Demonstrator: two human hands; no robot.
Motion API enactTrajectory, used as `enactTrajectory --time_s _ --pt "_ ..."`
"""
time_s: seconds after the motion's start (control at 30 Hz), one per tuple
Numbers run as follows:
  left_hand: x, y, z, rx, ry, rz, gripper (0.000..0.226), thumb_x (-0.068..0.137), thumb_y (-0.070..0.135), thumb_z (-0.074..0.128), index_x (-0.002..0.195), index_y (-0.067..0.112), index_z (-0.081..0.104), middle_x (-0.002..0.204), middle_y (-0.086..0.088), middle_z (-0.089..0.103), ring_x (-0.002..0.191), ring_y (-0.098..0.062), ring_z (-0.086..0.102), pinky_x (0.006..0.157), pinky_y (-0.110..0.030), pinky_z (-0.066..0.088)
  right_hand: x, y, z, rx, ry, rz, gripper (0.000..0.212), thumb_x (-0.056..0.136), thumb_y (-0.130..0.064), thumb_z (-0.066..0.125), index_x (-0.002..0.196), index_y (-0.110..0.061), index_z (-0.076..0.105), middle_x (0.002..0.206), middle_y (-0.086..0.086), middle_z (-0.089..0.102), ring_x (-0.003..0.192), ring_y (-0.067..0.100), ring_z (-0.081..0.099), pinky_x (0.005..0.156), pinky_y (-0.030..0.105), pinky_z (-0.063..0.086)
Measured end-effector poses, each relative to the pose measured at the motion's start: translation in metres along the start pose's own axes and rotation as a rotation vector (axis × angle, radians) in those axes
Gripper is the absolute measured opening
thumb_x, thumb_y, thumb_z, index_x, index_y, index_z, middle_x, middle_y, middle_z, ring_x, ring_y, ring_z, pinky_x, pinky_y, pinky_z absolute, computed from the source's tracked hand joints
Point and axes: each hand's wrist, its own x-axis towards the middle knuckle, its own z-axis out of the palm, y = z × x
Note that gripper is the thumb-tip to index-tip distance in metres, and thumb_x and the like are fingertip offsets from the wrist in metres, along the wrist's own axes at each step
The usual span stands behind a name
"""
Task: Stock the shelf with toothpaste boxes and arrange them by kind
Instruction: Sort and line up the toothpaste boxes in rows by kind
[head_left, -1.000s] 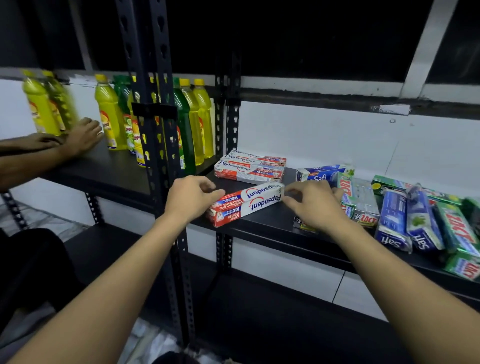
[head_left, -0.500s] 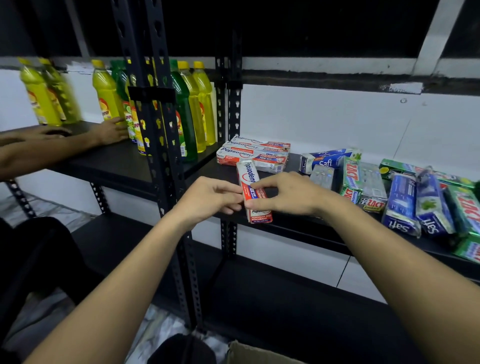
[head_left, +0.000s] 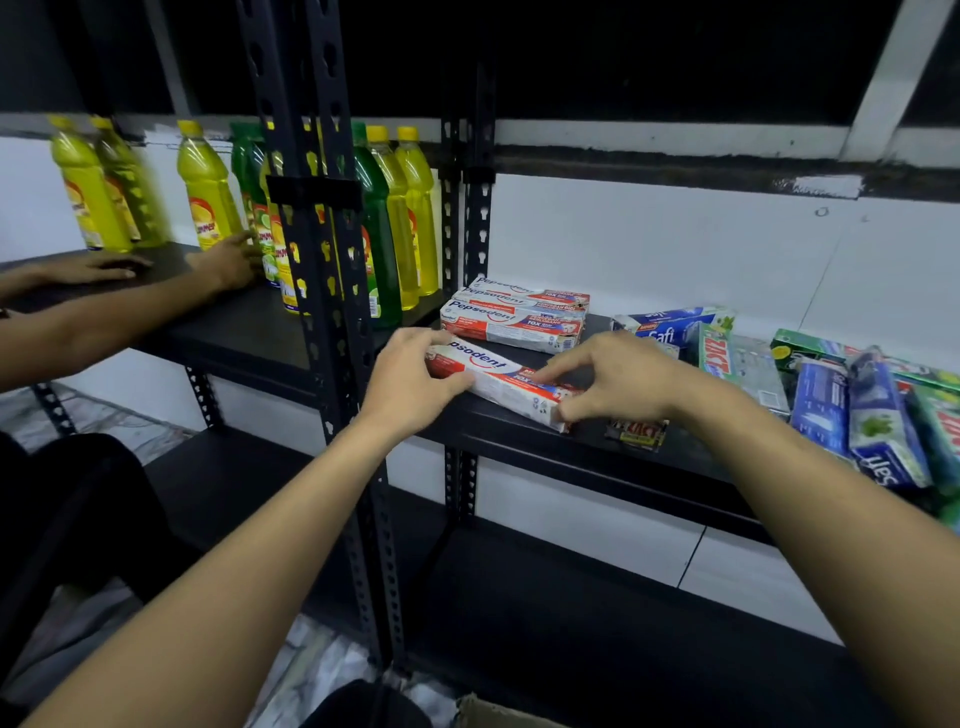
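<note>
The left hand (head_left: 410, 384) curls round the left end of a long red-and-white cardboard Pepsodent toothpaste box (head_left: 496, 376), thumb under it and fingers over the top. The right hand (head_left: 618, 382) pinches the box's right end between fingertips and thumb. The box lies slantwise low over the front of the black metal shelf (head_left: 498, 434), just in front of a stack of matching red-and-white boxes (head_left: 514, 317). Whether it touches the board cannot be told. Blue toothpaste boxes (head_left: 852, 415) and green toothpaste boxes (head_left: 717, 356) lie jumbled to the right. On the neighbouring shelf stand yellow and green plastic bottles (head_left: 208, 202), where another person's hand (head_left: 228, 262) touches one.
</note>
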Motion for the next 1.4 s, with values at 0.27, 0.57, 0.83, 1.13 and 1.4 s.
enactTrajectory --time_s 0.27,0.57,0.83,1.13,1.4 --pt "0.038 -0.006 0.013 -0.057 0.073 -0.177 0.057 0.083 0.043 0.075 0.130 0.016 0.059 0.130 -0.005 0.061 0.115 -0.021 0.057 0.092 -0.031 0.047 0.021 0.025 0.017 0.027 0.208 0.274 0.057 0.073 -0.068 0.069 0.117 -0.034 0.061 0.098 -0.016 0.070 0.111 0.016 0.056 0.105 0.050 0.027" --pt "0.071 -0.009 0.029 -0.154 0.116 -0.260 0.064 0.082 0.044 0.072 0.134 0.013 0.052 0.130 -0.003 0.061 0.113 -0.020 0.058 0.087 -0.027 0.043 0.055 0.038 0.023 0.155 0.307 0.354 0.042 0.065 -0.058 0.081 0.087 -0.027 0.063 0.091 -0.012 0.071 0.099 0.015 0.062 0.090 0.041 0.030" --pt "0.076 -0.020 0.043 -0.041 0.210 -0.208 0.053 0.083 0.047 0.062 0.126 0.017 0.058 0.125 -0.004 0.059 0.109 -0.024 0.058 0.084 -0.031 0.045 0.049 0.046 0.032 0.326 0.393 0.344 0.042 0.065 -0.057 0.082 0.084 -0.026 0.063 0.079 -0.014 0.071 0.092 0.009 0.063 0.092 0.038 0.036" --pt "0.077 -0.022 0.045 -0.015 0.255 -0.180 0.049 0.086 0.043 0.061 0.125 0.013 0.060 0.121 -0.006 0.063 0.107 -0.025 0.059 0.084 -0.032 0.046 0.051 0.048 0.033 0.243 0.378 0.366 0.036 0.071 -0.062 0.075 0.079 -0.028 0.068 0.081 -0.017 0.068 0.094 0.009 0.061 0.100 0.044 0.029" --pt "0.072 -0.021 0.043 -0.022 0.288 -0.181 0.044 0.085 0.042 0.061 0.121 0.016 0.063 0.118 -0.003 0.065 0.103 -0.023 0.061 0.081 -0.032 0.046 0.051 0.051 0.036 0.282 0.368 0.349 0.036 0.070 -0.063 0.075 0.080 -0.030 0.067 0.080 -0.018 0.069 0.094 0.010 0.063 0.103 0.051 0.033"
